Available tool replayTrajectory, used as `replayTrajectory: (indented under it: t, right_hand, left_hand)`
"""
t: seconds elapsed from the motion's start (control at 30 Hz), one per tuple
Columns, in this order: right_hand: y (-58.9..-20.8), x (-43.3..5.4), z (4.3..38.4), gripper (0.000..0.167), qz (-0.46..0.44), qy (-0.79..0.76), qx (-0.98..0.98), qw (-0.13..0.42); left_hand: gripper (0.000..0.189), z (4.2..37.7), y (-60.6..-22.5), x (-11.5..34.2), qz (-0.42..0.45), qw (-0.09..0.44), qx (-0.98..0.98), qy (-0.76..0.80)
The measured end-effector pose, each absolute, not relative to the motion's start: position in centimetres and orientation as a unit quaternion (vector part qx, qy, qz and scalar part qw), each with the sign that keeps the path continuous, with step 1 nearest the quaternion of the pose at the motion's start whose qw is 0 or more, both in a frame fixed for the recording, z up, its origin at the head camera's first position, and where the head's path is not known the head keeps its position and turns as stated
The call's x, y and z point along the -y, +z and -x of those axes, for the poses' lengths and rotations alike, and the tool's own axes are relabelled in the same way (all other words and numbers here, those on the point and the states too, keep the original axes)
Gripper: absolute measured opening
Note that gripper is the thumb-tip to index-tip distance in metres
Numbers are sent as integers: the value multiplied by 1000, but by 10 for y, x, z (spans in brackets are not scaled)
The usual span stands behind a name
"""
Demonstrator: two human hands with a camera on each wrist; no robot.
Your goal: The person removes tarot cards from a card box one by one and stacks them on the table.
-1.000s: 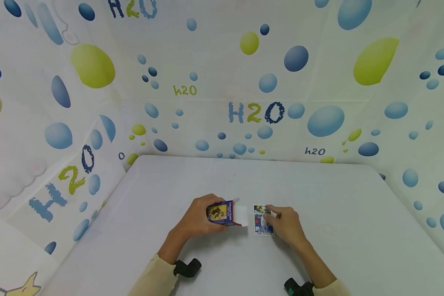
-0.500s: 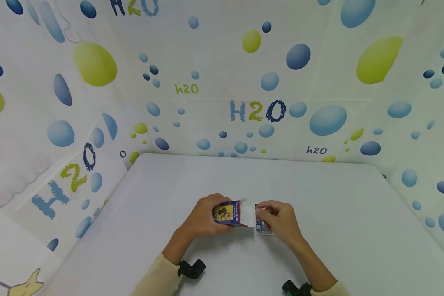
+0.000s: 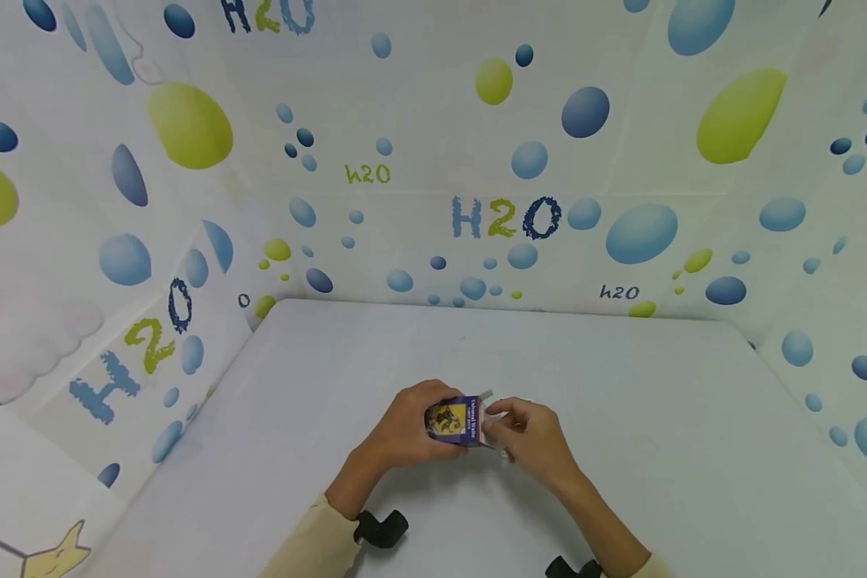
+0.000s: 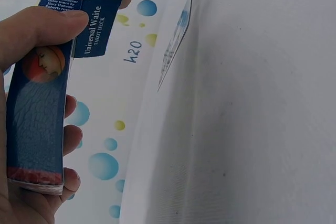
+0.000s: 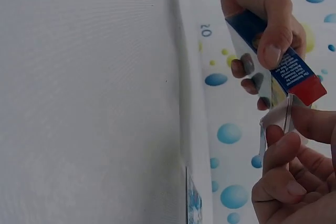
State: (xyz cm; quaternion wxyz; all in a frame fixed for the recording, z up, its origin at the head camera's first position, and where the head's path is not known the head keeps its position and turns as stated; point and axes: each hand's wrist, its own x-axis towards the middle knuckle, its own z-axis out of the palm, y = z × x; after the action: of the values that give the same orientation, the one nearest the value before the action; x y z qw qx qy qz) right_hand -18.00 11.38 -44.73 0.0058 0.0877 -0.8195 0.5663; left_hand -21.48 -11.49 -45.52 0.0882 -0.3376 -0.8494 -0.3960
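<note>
My left hand (image 3: 413,425) grips a small blue-and-red tarot card box (image 3: 450,420), held above the table with its end toward the right. In the left wrist view the box (image 4: 42,108) shows a moon face, and the thumb presses its narrow side. The end flap (image 4: 98,29), printed "Universal Waite Tarot Deck", stands out from the box. Thumb and fingers of my right hand (image 5: 294,177) pinch that flap (image 5: 278,119). Below them a tarot card (image 4: 177,43) lies on the table, mostly hidden behind the right hand in the head view. The box's inside is out of sight.
A white cloth covers the table (image 3: 376,345). Behind it and along both sides hangs a white curtain (image 3: 419,104) with blue and green bubbles and "H2O" lettering. Black wrist cameras (image 3: 381,530) sit on both forearms.
My right hand has left the card on the table and moved left to the box's flap, which is now folded back closer to the box. The left hand has shifted slightly right with the box.
</note>
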Motion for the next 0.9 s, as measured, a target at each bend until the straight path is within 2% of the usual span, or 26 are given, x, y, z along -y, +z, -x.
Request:
replayTrajectory:
  t: [0.4,0.9]
  right_hand:
    - [-451,-107,178,13,-78,560,825,27]
    - [-456,-109,181,17,-76,602,795,-13]
  left_hand:
    - [61,215,-457,112,338,86,853,-388]
    - [61,212,-457,109,331,88,856,-387]
